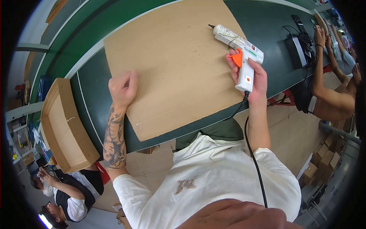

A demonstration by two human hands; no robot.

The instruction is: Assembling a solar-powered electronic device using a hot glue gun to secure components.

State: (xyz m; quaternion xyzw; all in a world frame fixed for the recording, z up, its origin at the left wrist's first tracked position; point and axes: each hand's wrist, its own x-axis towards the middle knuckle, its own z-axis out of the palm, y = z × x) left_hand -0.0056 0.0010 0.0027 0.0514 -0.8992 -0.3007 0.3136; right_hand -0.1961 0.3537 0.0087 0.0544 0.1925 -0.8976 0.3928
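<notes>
My right hand is wrapped round the handle of a white hot glue gun with an orange trigger, fingers around the trigger. The gun's dark nozzle points to the far left, over the right part of a flat cardboard sheet. From the handle's base a black cord runs down past my right arm. At the sheet's left edge rests my left hand, closed in a fist; nothing shows in it, and the inside of the palm is hidden.
The cardboard lies on a dark green table. An open cardboard box stands at the left end. Farther right are a black device with cables and a person's arm. Other people sit at lower left; cartons are stacked at lower right.
</notes>
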